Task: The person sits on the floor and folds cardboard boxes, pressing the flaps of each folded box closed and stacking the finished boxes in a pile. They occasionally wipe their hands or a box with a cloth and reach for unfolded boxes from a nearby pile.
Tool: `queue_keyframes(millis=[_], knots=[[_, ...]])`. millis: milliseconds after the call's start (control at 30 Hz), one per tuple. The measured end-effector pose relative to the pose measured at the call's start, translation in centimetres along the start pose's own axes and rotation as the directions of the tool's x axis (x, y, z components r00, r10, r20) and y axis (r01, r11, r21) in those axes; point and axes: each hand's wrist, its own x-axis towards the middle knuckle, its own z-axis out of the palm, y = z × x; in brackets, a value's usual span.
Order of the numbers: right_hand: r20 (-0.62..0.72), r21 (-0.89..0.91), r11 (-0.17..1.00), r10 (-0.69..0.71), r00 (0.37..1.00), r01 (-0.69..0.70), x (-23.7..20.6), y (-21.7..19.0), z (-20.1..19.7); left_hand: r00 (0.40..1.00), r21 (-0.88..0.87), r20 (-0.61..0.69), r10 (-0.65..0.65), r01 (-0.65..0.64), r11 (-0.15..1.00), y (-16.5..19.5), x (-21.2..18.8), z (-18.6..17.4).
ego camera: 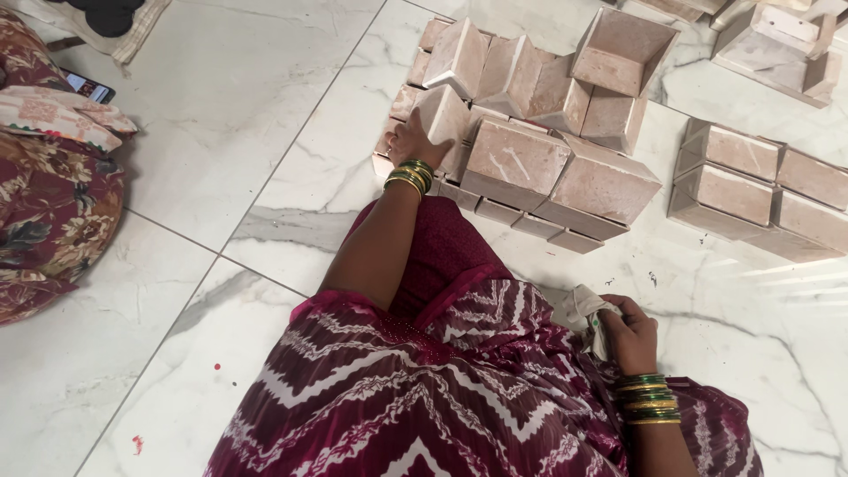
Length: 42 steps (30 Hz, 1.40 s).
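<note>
I sit on a white marble floor in a maroon patterned garment. My left hand (pixel 409 143), with gold and green bangles at the wrist, reaches forward and grips a pale pink wedge-shaped box (pixel 444 119) at the left edge of a pile of similar boxes (pixel 539 168). My right hand (pixel 627 331), also bangled, rests near my knee, closed around a crumpled whitish cloth (pixel 583 311).
Further pink boxes are stacked at the right (pixel 760 185) and at the top right (pixel 777 44). A flowered cushion or bundle (pixel 44 185) lies at the left with a phone (pixel 87 87) beside it. Bare tiles (pixel 212 106) stretch between them.
</note>
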Motion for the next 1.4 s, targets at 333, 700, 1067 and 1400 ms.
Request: queue_keyframes(millis=[333, 700, 1067, 1400], knots=[[0.029, -0.390, 0.918, -0.068, 0.997, 0.074, -0.4, -0.1, 0.1, 0.992, -0.042, -0.116, -0.049, 0.044, 0.998, 1.1, 0.8, -0.8], [0.058, -0.479, 0.876, -0.035, 0.998, 0.058, -0.1, 0.2, 0.4, 0.994, -0.047, -0.110, 0.012, -0.017, 0.999, 1.0, 0.9, -1.1], [0.116, -0.654, 0.754, 0.024, 0.993, 0.059, -0.5, -0.5, 1.0, 0.992, -0.005, -0.126, 0.025, -0.026, 1.000, 1.3, 1.4, -0.4], [0.461, -0.708, 0.683, 0.257, 0.849, 0.177, -1.5, -1.9, 3.0, 0.927, -0.104, -0.335, 0.170, -0.216, 0.971, 0.9, 1.4, 0.6]])
